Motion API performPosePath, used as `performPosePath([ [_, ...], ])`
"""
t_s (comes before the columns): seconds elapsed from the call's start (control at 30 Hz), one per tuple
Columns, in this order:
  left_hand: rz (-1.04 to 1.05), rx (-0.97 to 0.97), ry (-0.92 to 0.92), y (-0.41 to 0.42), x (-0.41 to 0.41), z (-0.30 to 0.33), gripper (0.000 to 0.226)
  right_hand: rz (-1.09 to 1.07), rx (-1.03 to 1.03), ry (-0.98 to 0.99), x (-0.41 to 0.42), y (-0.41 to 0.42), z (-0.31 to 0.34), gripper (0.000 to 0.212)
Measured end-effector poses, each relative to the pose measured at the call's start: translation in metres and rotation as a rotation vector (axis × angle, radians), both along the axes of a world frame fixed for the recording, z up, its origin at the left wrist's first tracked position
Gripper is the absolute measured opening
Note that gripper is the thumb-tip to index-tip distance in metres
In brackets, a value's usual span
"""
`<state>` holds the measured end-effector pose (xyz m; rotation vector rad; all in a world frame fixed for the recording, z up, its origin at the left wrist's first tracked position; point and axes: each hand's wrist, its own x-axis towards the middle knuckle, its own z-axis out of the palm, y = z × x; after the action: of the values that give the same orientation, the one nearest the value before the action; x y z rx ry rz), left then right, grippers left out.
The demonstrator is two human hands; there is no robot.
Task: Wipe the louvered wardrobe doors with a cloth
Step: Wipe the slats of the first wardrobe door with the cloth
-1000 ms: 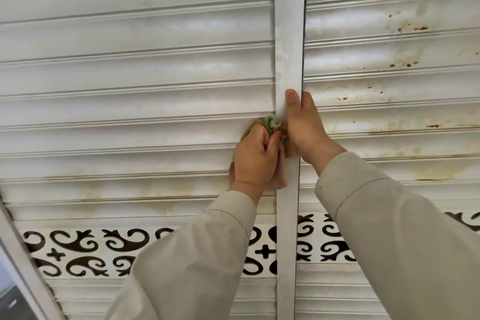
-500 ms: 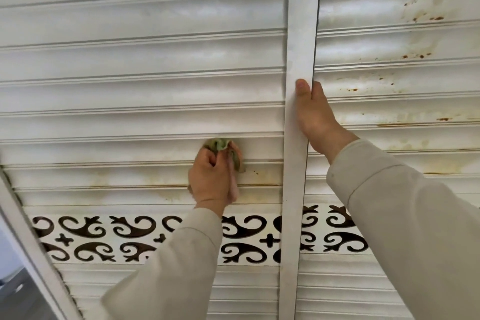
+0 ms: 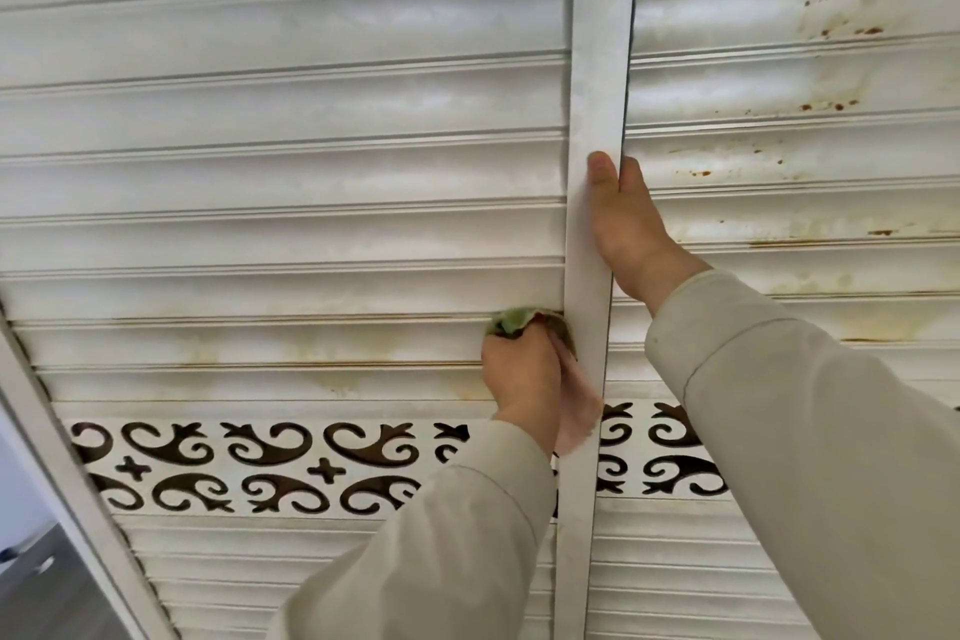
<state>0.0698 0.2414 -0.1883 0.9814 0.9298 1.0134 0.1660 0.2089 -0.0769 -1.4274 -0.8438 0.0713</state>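
Two white louvered wardrobe doors fill the view, the left door (image 3: 291, 182) and the right door (image 3: 795, 156), which carries brown rust-like spots. My left hand (image 3: 519, 374) grips a bunched green and pink cloth (image 3: 514, 320) and presses it on a stained slat of the left door, right beside the vertical door stile (image 3: 597, 120). A pink end of the cloth hangs below the hand. My right hand (image 3: 631, 229) grips the edge of that stile, thumb on its front, fingers hidden behind it.
A band of dark scroll cut-outs (image 3: 270, 468) runs across both doors below the hands, with narrower slats beneath it. The left door's slanted frame edge (image 3: 67, 463) is at the lower left, with grey floor (image 3: 47, 587) beyond it.
My left hand slid the cloth left along the slat, then back right and one slat lower, up against the stile. My right hand kept its grip on the stile.
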Motion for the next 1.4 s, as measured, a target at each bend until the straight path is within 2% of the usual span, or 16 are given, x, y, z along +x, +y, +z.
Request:
performPosePath([
  [0.2, -0.020, -0.014, 0.031, 0.000, 0.005, 0.009, 0.008, -0.043, 0.015, -0.003, -0.001, 0.004, 0.000, 0.041],
  [0.37, -0.056, -0.017, 0.083, -0.002, 0.007, 0.016, 0.015, -0.050, 0.032, 0.002, -0.002, 0.005, -0.001, 0.042],
  [0.67, 0.034, -0.053, 0.061, 0.005, -0.011, 0.028, 0.009, -0.070, 0.013, -0.003, -0.001, 0.004, -0.001, 0.038],
  [0.83, 0.220, -0.126, -0.065, 0.038, -0.057, 0.032, 0.002, -0.073, 0.025, -0.009, -0.002, 0.005, -0.002, 0.042],
  [0.9, 0.247, -0.183, -0.133, 0.045, -0.066, 0.031, 0.008, -0.071, 0.035, -0.005, -0.003, 0.005, -0.003, 0.043],
  [1.03, 0.128, -0.274, -0.181, 0.027, -0.052, 0.023, 0.012, -0.064, 0.040, -0.008, -0.003, 0.006, -0.003, 0.043],
  [1.17, -0.073, -0.180, -0.059, 0.004, -0.021, 0.012, 0.013, -0.060, 0.036, -0.011, -0.001, 0.006, -0.003, 0.043],
  [1.27, -0.093, -0.134, 0.006, 0.002, -0.008, 0.010, 0.016, -0.055, 0.037, -0.016, 0.000, 0.006, -0.002, 0.042],
  [1.4, -0.056, -0.115, -0.054, 0.010, -0.008, 0.007, 0.013, -0.068, 0.026, -0.014, 0.002, 0.007, -0.004, 0.038],
])
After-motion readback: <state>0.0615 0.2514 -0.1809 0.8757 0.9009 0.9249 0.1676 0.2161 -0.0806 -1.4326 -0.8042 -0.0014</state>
